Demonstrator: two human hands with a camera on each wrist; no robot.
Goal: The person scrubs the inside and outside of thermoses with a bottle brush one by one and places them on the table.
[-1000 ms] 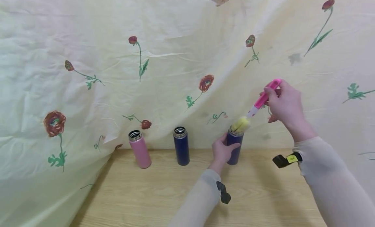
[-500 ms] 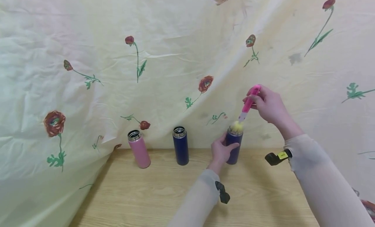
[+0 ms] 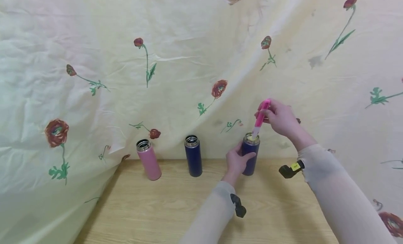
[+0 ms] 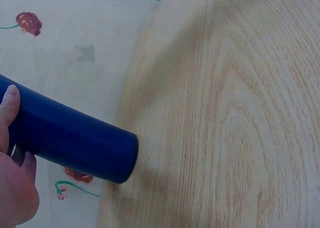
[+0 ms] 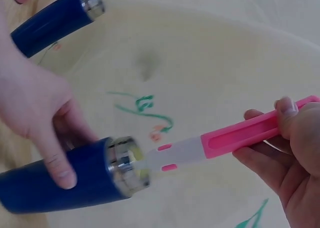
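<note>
My left hand (image 3: 236,163) grips a dark blue bottle (image 3: 251,160) round its body, fingers behind and thumb across the front. The bottle stands upright on the table, lidless, its steel neck (image 5: 129,165) bare. In my right hand (image 3: 280,119) is a bottle brush (image 3: 261,116) with a pink handle and a whitish shaft, pinched between thumb and fingers. The brush slants down into the bottle mouth. Its yellow sponge head is mostly hidden inside; a bit of yellow shows at the rim. In the left wrist view the bottle's base (image 4: 127,158) meets the wood.
Left of the held bottle stands a second dark blue bottle (image 3: 193,156), open at the top. Farther left is a pink bottle (image 3: 149,160), also lidless. A flowered cloth (image 3: 176,97) hangs behind the wooden table (image 3: 170,209) and along its left side.
My right hand has moved left and down, pushing the brush's yellow head from the mouth into the bottle. The brush stands steeper now. My left hand has kept its grip on the bottle.
</note>
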